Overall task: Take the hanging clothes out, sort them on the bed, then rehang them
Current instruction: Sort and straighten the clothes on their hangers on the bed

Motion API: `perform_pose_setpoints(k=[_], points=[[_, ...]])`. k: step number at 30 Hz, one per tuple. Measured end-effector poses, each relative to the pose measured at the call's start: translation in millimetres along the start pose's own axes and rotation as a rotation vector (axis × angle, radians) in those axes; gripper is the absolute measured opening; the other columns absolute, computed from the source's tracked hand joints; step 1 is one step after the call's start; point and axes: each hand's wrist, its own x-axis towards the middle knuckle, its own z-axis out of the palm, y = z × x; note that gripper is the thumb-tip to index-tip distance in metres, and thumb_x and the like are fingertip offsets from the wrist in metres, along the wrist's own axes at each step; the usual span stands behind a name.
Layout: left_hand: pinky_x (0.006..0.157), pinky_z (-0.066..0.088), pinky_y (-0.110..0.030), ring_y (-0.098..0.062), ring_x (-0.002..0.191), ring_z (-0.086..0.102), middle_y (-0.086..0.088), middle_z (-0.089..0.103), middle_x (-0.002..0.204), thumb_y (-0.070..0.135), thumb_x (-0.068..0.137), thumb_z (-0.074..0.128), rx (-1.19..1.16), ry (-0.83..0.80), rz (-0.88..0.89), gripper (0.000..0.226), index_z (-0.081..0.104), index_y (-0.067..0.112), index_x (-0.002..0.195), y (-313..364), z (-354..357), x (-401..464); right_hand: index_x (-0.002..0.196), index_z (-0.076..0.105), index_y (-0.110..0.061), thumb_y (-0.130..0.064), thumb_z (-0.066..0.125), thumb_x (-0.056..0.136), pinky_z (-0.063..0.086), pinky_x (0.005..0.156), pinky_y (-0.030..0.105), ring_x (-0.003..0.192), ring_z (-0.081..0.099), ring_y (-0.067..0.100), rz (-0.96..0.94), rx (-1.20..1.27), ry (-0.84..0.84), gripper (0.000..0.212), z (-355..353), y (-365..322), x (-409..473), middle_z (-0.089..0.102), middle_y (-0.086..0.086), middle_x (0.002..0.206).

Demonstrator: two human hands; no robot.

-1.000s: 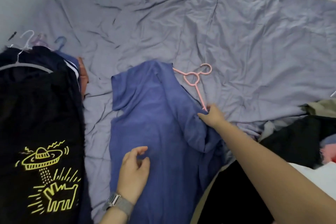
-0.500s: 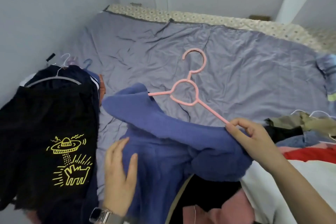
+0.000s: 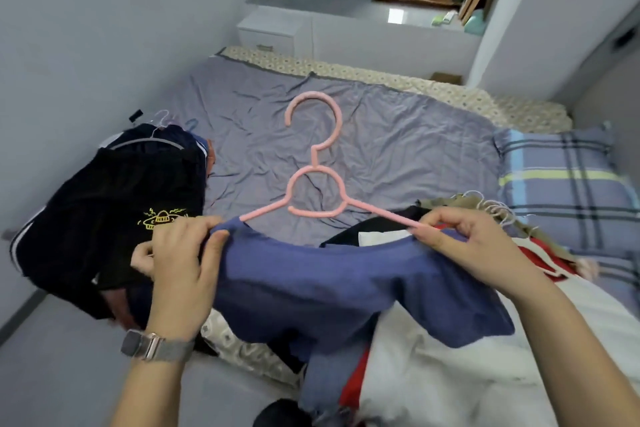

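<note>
Above the bed, my left hand pinches the shirt shoulder, right hand pinching collar and hanger arm; loosen either grip and fabric slides off.

I hold the shirt on its hanger above the bed, my left hand at one shoulder, my right hand at the other, clothes piled at either side.
</note>
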Motion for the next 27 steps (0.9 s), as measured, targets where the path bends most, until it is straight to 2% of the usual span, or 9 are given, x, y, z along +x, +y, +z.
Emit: perform_pose_setpoints(k=[3, 7, 9, 12, 15, 17, 19, 22, 27], points=[[0.083, 0.03, -0.043, -0.014, 0.09, 0.039, 0.011, 0.054, 0.088, 0.044, 0.086, 0.032, -0.083, -0.011, -0.039, 0.027, 0.057, 0.035, 0.09, 4, -27, -23, 0.076, 0.066, -0.027, -0.019, 0.07, 0.082, 0.042, 0.071, 0.007, 0.077, 0.06, -0.002, -0.016, -0.102, 0.113, 0.01, 2, -24, -39, 0.067, -0.012, 0.079], [0.083, 0.024, -0.036, -0.014, 0.093, 0.038, 0.011, 0.056, 0.091, 0.047, 0.083, 0.03, -0.094, 0.023, -0.083, 0.035, 0.06, 0.032, 0.091, -6, -74, -41, 0.092, 0.061, -0.031, -0.017, 0.065, 0.087, 0.045, 0.076, 0.01, 0.09, 0.059, -0.002, 0.019, -0.129, 0.215, 0.015, 18, -48, -85, 0.065, -0.019, 0.094], [0.082, 0.024, -0.035, -0.017, 0.091, 0.038, 0.01, 0.057, 0.091, 0.049, 0.082, 0.029, -0.057, 0.009, -0.064, 0.042, 0.062, 0.026, 0.092, -16, -97, -46, 0.091, 0.061, -0.03, -0.013, 0.057, 0.092, 0.042, 0.072, 0.008, 0.086, 0.059, -0.004, 0.02, -0.133, 0.206, 0.018, 36, -60, -99, 0.065, -0.021, 0.089], [0.08, 0.022, -0.034, -0.02, 0.093, 0.042, 0.008, 0.059, 0.091, 0.046, 0.085, 0.033, 0.013, -0.008, -0.052, 0.035, 0.063, 0.029, 0.093, -32, -126, -54, 0.082, 0.06, -0.035, -0.01, 0.054, 0.093, 0.038, 0.067, 0.005, 0.079, 0.057, -0.007, -0.017, -0.22, 0.22, 0.028, 66, -79, -115, 0.063, -0.028, 0.078], [0.079, 0.022, -0.035, -0.023, 0.096, 0.045, 0.01, 0.057, 0.088, 0.04, 0.085, 0.036, 0.043, -0.039, -0.022, 0.031, 0.063, 0.029, 0.095, -43, -146, -60, 0.082, 0.062, -0.041, -0.01, 0.056, 0.092, 0.04, 0.07, 0.008, 0.083, 0.06, -0.003, -0.024, -0.237, 0.233, 0.033, 83, -88, -135, 0.067, -0.023, 0.083], [0.078, 0.021, -0.034, -0.021, 0.097, 0.045, 0.011, 0.057, 0.088, 0.039, 0.085, 0.036, 0.035, -0.07, 0.018, 0.03, 0.063, 0.029, 0.095, -44, -155, -65, 0.086, 0.065, -0.044, -0.01, 0.055, 0.093, 0.043, 0.075, 0.009, 0.088, 0.061, -0.003, -0.007, -0.223, 0.236, 0.036, 88, -91, -152, 0.069, -0.023, 0.088], [0.077, 0.019, -0.031, -0.018, 0.095, 0.043, 0.011, 0.059, 0.086, 0.038, 0.085, 0.037, 0.014, -0.095, 0.063, 0.029, 0.063, 0.03, 0.095, -42, -157, -67, 0.09, 0.067, -0.043, -0.007, 0.054, 0.093, 0.043, 0.077, 0.004, 0.091, 0.061, -0.012, 0.006, -0.156, 0.255, 0.038, 90, -92, -168, 0.069, -0.031, 0.088], [0.074, 0.018, -0.03, -0.011, 0.091, 0.04, 0.014, 0.058, 0.085, 0.038, 0.084, 0.038, -0.021, -0.134, 0.133, 0.027, 0.063, 0.032, 0.093, -32, -154, -70, 0.089, 0.071, -0.033, -0.004, 0.053, 0.094, 0.042, 0.079, 0.002, 0.095, 0.061, -0.014, 0.05, -0.042, 0.291, 0.035, 91, -97, -188, 0.069, -0.032, 0.091], [0.07, 0.017, -0.028, -0.017, 0.089, 0.043, 0.009, 0.062, 0.086, 0.038, 0.086, 0.039, -0.081, -0.146, 0.231, 0.028, 0.064, 0.028, 0.093, -4, -142, -76, 0.098, 0.069, -0.037, -0.011, 0.054, 0.093, 0.041, 0.083, 0.003, 0.097, 0.06, -0.012, -0.043, -0.219, 0.458, 0.031, 89, -118, -196, 0.069, -0.028, 0.099]])
